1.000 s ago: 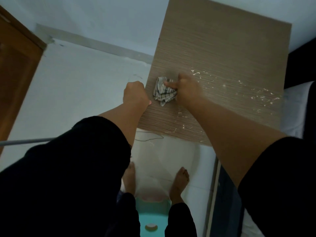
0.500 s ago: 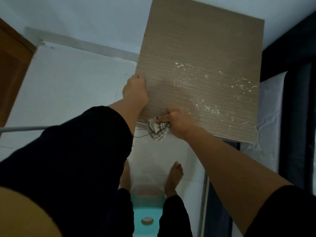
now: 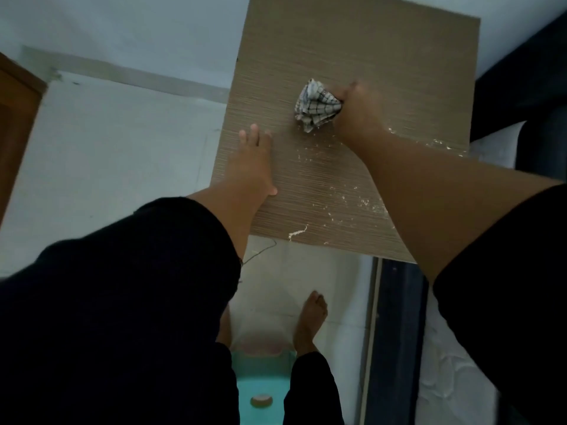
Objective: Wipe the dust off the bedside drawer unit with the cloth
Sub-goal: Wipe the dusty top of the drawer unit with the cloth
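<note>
Cloth (image 3: 317,105) is being clamped in the right hand (image 3: 357,110), pressing the drawer unit (image 3: 383,56) top's middle. Left hand (image 3: 253,167) is bracing flat, fingers spread, at 9 o'clock. Best sweeping toward 5 o'clock, where white specks (image 3: 343,194) are lying.

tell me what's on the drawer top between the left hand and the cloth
Nothing: in the head view, only bare wood-grain top separates the flat left hand from the cloth.
</note>
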A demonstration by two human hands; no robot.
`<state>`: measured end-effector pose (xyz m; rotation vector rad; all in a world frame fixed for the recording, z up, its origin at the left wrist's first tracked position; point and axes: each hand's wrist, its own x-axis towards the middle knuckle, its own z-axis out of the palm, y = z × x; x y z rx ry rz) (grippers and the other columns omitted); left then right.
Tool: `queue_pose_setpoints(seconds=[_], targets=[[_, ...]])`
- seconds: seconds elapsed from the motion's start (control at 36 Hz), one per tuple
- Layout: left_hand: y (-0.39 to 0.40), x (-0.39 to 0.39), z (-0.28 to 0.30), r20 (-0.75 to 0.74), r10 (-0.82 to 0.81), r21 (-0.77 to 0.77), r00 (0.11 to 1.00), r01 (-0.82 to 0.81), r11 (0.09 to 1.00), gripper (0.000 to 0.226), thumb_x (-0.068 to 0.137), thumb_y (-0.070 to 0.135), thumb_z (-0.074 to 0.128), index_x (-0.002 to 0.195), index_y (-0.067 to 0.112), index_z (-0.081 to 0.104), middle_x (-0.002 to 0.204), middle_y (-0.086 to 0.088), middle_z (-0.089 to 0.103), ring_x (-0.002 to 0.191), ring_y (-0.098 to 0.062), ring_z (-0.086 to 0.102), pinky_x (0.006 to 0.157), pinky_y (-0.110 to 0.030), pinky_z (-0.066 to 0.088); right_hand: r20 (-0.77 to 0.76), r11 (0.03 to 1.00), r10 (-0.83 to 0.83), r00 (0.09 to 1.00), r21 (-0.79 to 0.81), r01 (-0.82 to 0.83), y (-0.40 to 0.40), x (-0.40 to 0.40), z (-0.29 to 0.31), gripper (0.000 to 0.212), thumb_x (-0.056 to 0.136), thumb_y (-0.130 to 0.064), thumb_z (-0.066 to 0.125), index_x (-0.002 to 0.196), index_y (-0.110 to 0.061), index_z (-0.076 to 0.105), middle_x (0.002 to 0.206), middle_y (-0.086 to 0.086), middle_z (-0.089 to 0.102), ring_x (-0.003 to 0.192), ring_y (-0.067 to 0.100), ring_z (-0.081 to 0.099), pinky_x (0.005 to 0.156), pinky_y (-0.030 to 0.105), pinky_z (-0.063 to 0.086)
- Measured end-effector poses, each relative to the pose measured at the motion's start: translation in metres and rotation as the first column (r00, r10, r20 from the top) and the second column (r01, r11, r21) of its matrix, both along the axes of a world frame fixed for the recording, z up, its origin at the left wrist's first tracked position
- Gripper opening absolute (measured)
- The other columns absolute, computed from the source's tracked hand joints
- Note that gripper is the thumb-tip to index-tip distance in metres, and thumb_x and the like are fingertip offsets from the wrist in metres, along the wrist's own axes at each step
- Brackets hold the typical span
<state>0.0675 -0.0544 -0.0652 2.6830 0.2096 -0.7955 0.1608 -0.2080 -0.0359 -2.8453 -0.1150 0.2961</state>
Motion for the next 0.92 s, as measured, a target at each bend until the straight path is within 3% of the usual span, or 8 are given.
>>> queue_pose_setpoints(seconds=[0.08, 0.19, 0.33, 0.44, 0.53, 0.61, 0.69, 0.92], targets=[[-0.002, 0.001, 0.0, -0.004, -0.005, 0.026, 1.0, 0.005, 1.0, 0.113, 0.071, 0.016, 0.08, 0.151, 0.013, 0.0, 0.158, -0.01, -0.01, 0.145, -0.029, -0.006, 0.116, -0.045, 0.014, -0.013, 0.997, -0.075, 0.997, -0.005, 0.075, 0.004, 0.013, -0.007, 0.03, 0.091, 0.0, 0.047, 0.119, 0.002, 0.058, 0.123, 0.019, 0.055, 0.115, 0.033, 0.053, 0.093, 0.037, 0.045], [-0.004, 0.002, 0.001, -0.035, -0.008, 0.048, 0.999, 0.009, 0.999, 0.113, 0.073, 0.016, 0.078, 0.15, 0.013, -0.004, 0.158, -0.009, -0.012, 0.145, -0.029, -0.007, 0.118, -0.046, 0.015, -0.065, 0.996, -0.09, 0.994, 0.002, 0.091, 0.009, 0.023, -0.015, 0.035, 0.095, -0.007, 0.044, 0.129, -0.004, 0.053, 0.131, 0.017, 0.049, 0.122, 0.031, 0.047, 0.099, 0.035, 0.04], [-0.005, 0.004, 0.001, -0.045, -0.022, 0.073, 0.999, 0.026, 0.997, 0.113, 0.074, 0.017, 0.077, 0.15, 0.013, -0.006, 0.157, -0.01, -0.013, 0.145, -0.03, -0.007, 0.117, -0.046, 0.016, -0.122, 0.998, -0.019, 0.992, 0.064, 0.027, 0.012, 0.024, -0.019, 0.036, 0.098, -0.018, 0.041, 0.133, -0.021, 0.054, 0.131, 0.012, 0.048, 0.124, 0.029, 0.044, 0.098, 0.03, 0.037], [-0.002, 0.004, -0.002, -0.044, -0.012, 0.063, 0.999, 0.015, 0.998, 0.113, 0.073, 0.019, 0.078, 0.15, 0.012, -0.005, 0.158, -0.01, -0.012, 0.145, -0.03, -0.007, 0.117, -0.047, 0.015, -0.169, 0.998, 0.037, 0.985, 0.049, -0.029, 0.013, 0.013, -0.02, 0.034, 0.096, -0.025, 0.049, 0.127, -0.014, 0.057, 0.125, 0.015, 0.054, 0.118, 0.031, 0.051, 0.085, 0.031, 0.039], [0.0, 0.005, -0.002, -0.04, -0.015, 0.047, 0.999, 0.016, 0.999, 0.114, 0.072, 0.019, 0.079, 0.15, 0.012, -0.003, 0.158, -0.01, -0.011, 0.145, -0.029, -0.007, 0.117, -0.047, 0.014, -0.209, 0.989, 0.15, 0.966, 0.023, -0.148, 0.012, -0.01, -0.023, 0.037, 0.093, -0.02, 0.05, 0.13, -0.025, 0.055, 0.129, 0.011, 0.05, 0.12, 0.028, 0.047, 0.092, 0.032, 0.039], [0.0, 0.006, 0.0, -0.054, -0.029, 0.044, 0.998, 0.031, 0.999, 0.114, 0.072, 0.02, 0.079, 0.15, 0.012, -0.004, 0.158, -0.011, -0.011, 0.145, -0.029, -0.008, 0.116, -0.046, 0.016, -0.212, 0.977, 0.197, 0.957, -0.037, -0.21, 0.007, -0.045, -0.022, 0.037, 0.096, -0.031, 0.047, 0.132, -0.027, 0.054, 0.128, 0.008, 0.05, 0.122, 0.026, 0.045, 0.097, 0.034, 0.035], [0.003, 0.006, 0.004, -0.089, -0.062, 0.022, 0.994, 0.064, 0.998, 0.113, 0.074, 0.017, 0.077, 0.15, 0.012, -0.006, 0.158, -0.009, -0.013, 0.145, -0.029, -0.011, 0.117, -0.046, 0.015, -0.264, 0.969, 0.241, 0.934, 0.007, -0.248, 0.0, -0.085, -0.021, 0.036, 0.094, -0.024, 0.051, 0.129, -0.023, 0.057, 0.121, 0.01, 0.053, 0.114, 0.027, 0.05, 0.085, 0.029, 0.035], [0.005, -0.002, 0.02, -0.178, -0.13, 0.119, 0.975, 0.153, 0.981, 0.107, 0.078, 0.018, 0.074, 0.15, 0.011, -0.004, 0.158, -0.007, -0.011, 0.146, -0.028, -0.004, 0.117, -0.044, 0.016, -0.297, 0.951, 0.309, 0.904, 0.077, -0.3, -0.018, -0.172, -0.019, 0.033, 0.094, -0.025, 0.051, 0.126, -0.03, 0.059, 0.111, 0.006, 0.054, 0.112, 0.025, 0.051, 0.086, 0.03, 0.039]])
